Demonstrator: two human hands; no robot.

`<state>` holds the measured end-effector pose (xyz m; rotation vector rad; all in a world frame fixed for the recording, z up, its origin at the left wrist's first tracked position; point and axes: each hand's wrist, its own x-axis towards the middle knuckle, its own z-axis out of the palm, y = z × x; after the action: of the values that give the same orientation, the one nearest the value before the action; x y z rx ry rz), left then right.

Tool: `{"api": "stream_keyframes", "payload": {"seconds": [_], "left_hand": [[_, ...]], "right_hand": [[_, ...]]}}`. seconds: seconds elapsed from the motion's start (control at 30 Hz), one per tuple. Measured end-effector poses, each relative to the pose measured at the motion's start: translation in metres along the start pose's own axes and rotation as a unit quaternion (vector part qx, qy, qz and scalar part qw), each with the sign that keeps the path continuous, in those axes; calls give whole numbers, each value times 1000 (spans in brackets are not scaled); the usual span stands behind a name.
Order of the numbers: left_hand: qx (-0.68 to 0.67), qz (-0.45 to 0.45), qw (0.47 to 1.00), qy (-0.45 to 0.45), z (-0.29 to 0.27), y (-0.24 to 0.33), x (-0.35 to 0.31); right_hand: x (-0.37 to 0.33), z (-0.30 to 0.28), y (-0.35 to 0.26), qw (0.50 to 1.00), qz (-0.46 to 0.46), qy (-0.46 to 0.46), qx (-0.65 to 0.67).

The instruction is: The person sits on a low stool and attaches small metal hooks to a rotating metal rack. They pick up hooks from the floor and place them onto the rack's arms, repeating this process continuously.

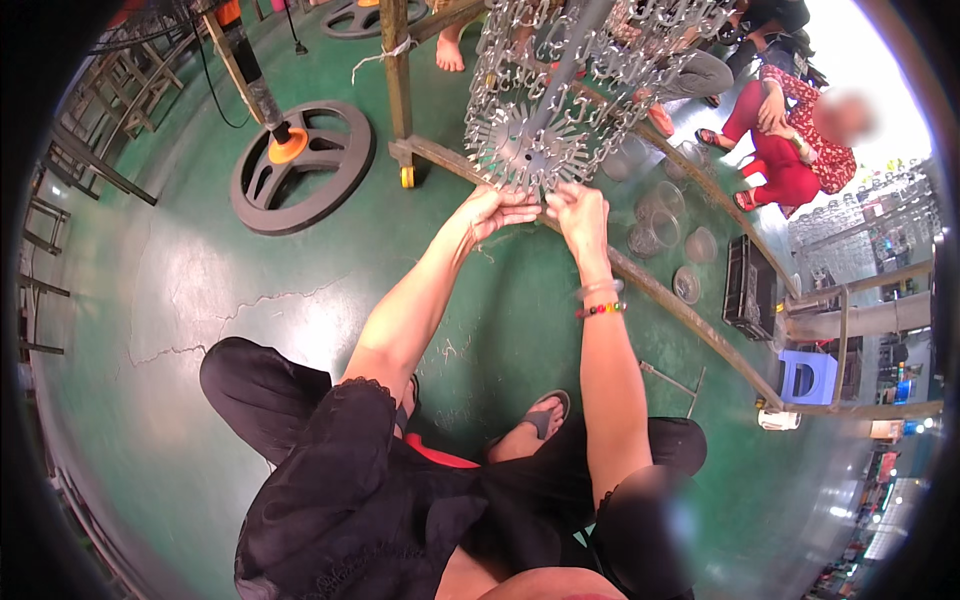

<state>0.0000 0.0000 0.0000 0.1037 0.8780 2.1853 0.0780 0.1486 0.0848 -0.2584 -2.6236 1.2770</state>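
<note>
A round metal rack (560, 90) hangs ahead of me, with a grey centre rod and tiers of small hooked metal pieces. Thin prongs spread out from the round disc (523, 152) at its lower end. Just under the disc's near edge, my left hand (496, 212) is closed, its fingers pointing right and the thumb against them. Close beside it, my right hand (580, 214) pinches with thumb and forefinger at the prong tips. Anything between the fingers of either hand is too small to make out. Bracelets (601, 308) circle my right wrist.
A wooden frame (690, 335) on casters crosses in front of me. Clear plastic tubs (660, 205) and a black crate (752, 288) stand beyond it, near a purple stool (808, 377). A dark wheel-shaped base (305, 170) lies at left. A person in red (775, 140) sits far right.
</note>
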Motion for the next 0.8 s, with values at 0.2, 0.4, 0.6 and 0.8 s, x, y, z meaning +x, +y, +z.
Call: {"api": "stream_keyframes", "payload": {"seconds": [0.2,0.4,0.6,0.8], "left_hand": [[-15,6,1000,-11,-3,5,-14],[55,-8,998,-3,-3,18,-29],[55,-24,998,-22,-12,24,-40],[69,-61,995,-43,-26,34,-44]], "right_hand": [[-30,-11,-20,980,44,39,190],[-21,-6,-44,978,32,18,205],[-4,1,-36,982,27,33,184],[-9,8,-32,993,-4,48,107]]}}
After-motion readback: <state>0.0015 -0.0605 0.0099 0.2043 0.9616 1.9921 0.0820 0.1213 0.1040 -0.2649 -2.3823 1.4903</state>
